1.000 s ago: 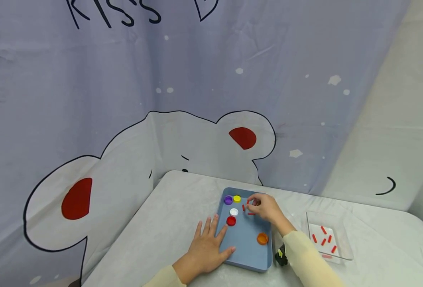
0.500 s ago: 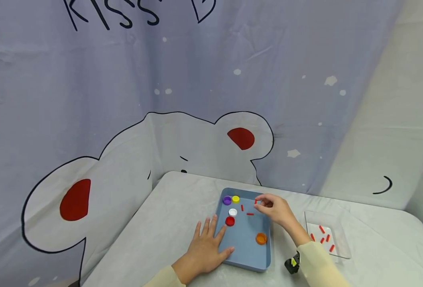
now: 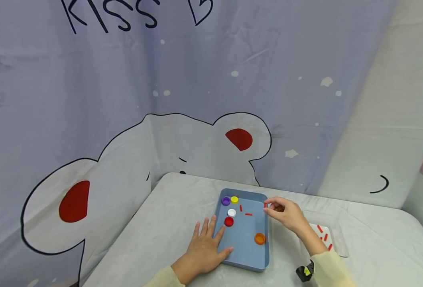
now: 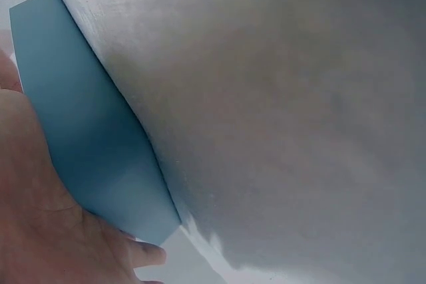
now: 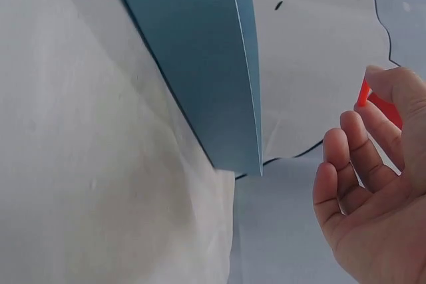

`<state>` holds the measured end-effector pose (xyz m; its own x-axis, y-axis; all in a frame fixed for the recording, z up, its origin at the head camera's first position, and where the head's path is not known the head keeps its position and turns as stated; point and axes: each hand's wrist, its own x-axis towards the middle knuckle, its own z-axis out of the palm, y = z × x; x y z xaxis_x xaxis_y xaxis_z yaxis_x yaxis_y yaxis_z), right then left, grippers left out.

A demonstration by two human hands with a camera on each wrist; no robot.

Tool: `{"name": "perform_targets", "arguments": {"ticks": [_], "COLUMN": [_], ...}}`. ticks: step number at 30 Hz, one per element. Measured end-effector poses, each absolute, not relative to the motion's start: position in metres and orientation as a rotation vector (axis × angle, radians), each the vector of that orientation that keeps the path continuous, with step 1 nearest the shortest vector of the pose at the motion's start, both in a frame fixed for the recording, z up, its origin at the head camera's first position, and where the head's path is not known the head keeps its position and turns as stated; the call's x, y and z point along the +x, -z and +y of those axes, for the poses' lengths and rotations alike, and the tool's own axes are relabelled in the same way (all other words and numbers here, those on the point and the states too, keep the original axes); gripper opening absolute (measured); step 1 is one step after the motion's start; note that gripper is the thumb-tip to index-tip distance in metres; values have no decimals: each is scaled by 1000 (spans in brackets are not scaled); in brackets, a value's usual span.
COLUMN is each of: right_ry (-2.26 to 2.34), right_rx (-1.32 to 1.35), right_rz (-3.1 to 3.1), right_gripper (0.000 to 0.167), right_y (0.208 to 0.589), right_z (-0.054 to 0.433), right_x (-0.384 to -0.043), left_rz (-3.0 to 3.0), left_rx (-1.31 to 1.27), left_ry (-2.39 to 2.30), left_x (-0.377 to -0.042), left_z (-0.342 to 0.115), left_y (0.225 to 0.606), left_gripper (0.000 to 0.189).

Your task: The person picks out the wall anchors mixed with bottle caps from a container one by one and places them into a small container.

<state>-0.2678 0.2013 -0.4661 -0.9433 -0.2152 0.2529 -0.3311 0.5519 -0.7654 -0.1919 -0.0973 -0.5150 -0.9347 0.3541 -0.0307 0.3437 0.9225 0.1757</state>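
Note:
Between the thumb and index finger of my right hand (image 3: pixel 286 215) is a small red stick (image 3: pixel 265 205), held over the far right edge of the blue tray (image 3: pixel 247 255). The right wrist view shows this red stick (image 5: pixel 363 92) between the fingertips, with the other fingers loosely bent. My left hand (image 3: pixel 204 252) lies spread across the tray's left edge, fingers straight. Two more red sticks lie in the tray, one lengthwise (image 3: pixel 241 208) and one crosswise (image 3: pixel 248 214). Beside them are round caps: purple (image 3: pixel 225 201), yellow (image 3: pixel 234 199), white (image 3: pixel 231 213) and red (image 3: pixel 229 221).
An orange cap (image 3: pixel 259 238) sits in the tray's near right part. Right of the tray, a clear plastic box (image 3: pixel 341 243) holds several red sticks, partly hidden by my right forearm. A printed cloth (image 3: pixel 204 151) hangs behind the white-covered table (image 3: pixel 175 207).
My right hand has moved right across the tray, from near the two lying sticks to the right edge, carrying the red stick. The left hand has stayed in place.

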Motion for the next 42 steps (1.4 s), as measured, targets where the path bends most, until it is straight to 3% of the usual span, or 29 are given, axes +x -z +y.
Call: {"name": "perform_targets", "arguments": {"ticks": [12,42], "right_ry": [-1315,-1348], "right_rx": [415,274], "right_rz": [-2656,-2735], "right_gripper": [28,45], "right_y": [459,453], "right_z": [228,304], "right_x": [-254,-229], "left_rz": [3011,3031], "left_rx": [543,554], "left_ry": [-279,-278], "left_x": [-192,-194], "left_z": [-98,-99], "left_y": [515,520], "left_gripper": [79,80]}}
